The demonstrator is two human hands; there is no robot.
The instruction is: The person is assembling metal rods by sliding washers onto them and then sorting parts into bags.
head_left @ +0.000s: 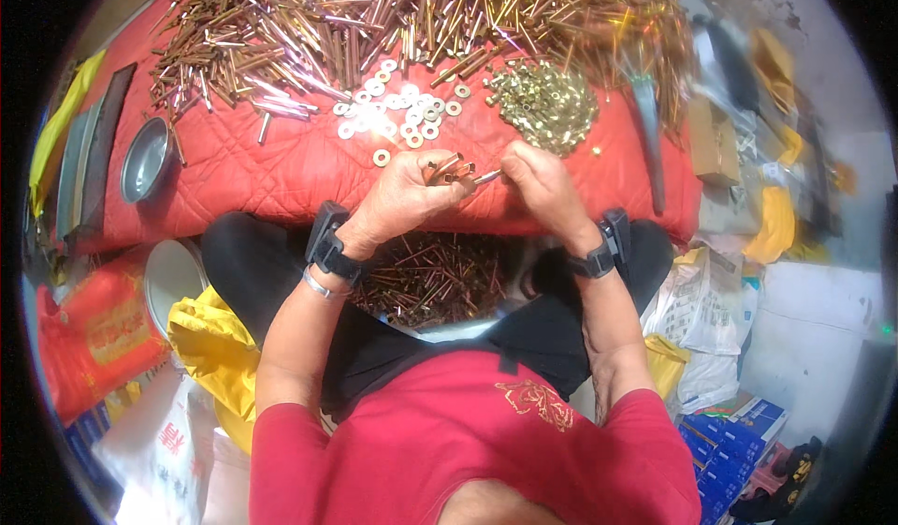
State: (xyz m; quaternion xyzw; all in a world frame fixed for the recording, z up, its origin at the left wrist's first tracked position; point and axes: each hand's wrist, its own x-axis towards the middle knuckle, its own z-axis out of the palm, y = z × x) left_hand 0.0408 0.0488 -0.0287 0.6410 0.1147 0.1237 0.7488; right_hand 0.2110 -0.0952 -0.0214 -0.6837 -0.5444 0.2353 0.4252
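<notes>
My left hand (404, 193) is closed round several short copper-coloured metal tubes (453, 167), whose ends stick out past the fingers. From this bunch a thin silvery rod (486, 178) points toward my right hand (545, 190), which pinches its far end between thumb and fingers. What the right fingertips cover is hidden. Both hands are above the near edge of a red quilted cloth (253, 165). Just beyond them lie flat, ring-shaped washers (414, 139), loosely scattered. A heap of small brass-coloured nuts (543, 104) sits beyond the right hand.
A large pile of long metal tubes and rods (374, 20) covers the back of the cloth. More rods (430, 282) lie below, between my legs. A metal bowl (147, 160) is at left, a long grey tool (648, 141) at right. Bags and boxes flank both sides.
</notes>
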